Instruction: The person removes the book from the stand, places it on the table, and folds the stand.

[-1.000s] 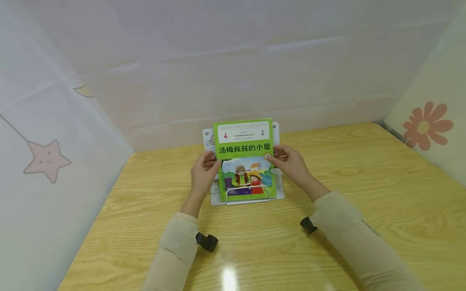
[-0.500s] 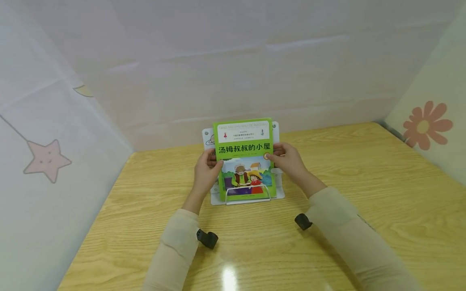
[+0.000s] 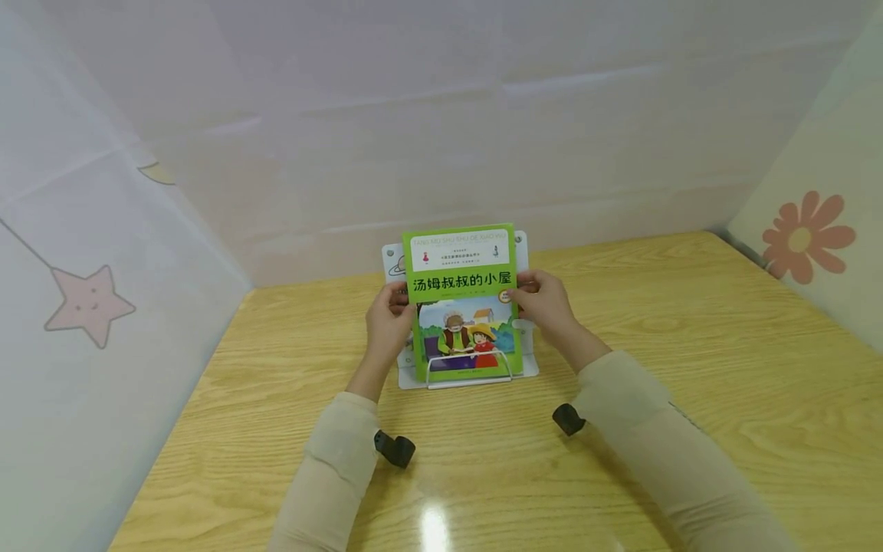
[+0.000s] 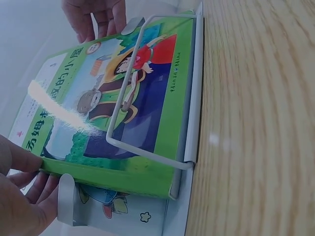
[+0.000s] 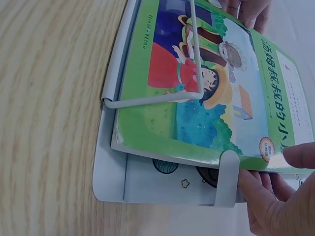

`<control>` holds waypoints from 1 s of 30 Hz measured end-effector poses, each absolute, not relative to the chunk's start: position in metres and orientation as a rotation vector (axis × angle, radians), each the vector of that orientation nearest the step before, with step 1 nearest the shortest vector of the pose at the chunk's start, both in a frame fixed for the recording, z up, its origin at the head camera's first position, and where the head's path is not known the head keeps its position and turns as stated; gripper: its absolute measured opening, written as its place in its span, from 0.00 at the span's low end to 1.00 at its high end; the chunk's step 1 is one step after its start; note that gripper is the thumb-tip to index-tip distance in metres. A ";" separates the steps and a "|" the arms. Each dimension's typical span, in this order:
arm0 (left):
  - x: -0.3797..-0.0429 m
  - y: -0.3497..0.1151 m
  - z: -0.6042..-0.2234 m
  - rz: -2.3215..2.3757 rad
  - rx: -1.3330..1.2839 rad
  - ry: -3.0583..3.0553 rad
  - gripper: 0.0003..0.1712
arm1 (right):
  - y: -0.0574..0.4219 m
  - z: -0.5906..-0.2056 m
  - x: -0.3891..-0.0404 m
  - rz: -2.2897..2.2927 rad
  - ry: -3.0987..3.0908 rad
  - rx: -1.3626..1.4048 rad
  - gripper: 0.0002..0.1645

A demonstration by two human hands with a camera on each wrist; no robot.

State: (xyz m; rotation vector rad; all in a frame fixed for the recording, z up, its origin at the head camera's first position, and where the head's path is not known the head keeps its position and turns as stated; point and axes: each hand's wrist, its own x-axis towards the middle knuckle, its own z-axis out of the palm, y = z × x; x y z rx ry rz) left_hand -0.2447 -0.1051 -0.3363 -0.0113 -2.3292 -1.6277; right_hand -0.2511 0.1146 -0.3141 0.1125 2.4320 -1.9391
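A green picture book with Chinese lettering and two cartoon figures leans on a white book stand. The stand's wire holder crosses the lower part of the cover. My left hand pinches the book's left edge, thumb at the front and fingers behind. On the opposite edge my right hand holds the book the same way, its fingers partly hidden behind the cover. Small side tabs, a left tab and a right tab, stick out from the stand close to the hands.
The stand rests on a wood-grain table. Behind it hangs a pale cloth backdrop, with a pink star at left and a red flower at right. Black wrist cameras, one the left camera, sit on both sleeves.
The right hand and forearm have shifted slightly left, and the right thumb sits nearer the book's edge. The left hand has shifted slightly; the book has hardly moved.
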 end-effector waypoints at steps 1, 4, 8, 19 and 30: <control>-0.245 -0.105 -0.336 -1.636 0.001 -2.319 0.20 | 0.114 -0.314 -0.251 -1.942 2.430 0.124 0.23; -0.245 -0.105 -0.335 -1.649 0.023 -2.297 0.19 | 0.114 -0.314 -0.253 -1.964 2.405 0.168 0.21; -0.245 -0.106 -0.335 -1.668 0.037 -2.276 0.18 | 0.115 -0.315 -0.254 -1.983 2.374 0.216 0.20; -0.245 -0.106 -0.334 -1.747 0.098 -2.219 0.18 | 0.110 -0.313 -0.255 -1.969 2.443 0.267 0.18; -0.247 -0.105 -0.331 -1.773 0.131 -2.190 0.19 | 0.107 -0.309 -0.256 -1.937 2.502 0.254 0.17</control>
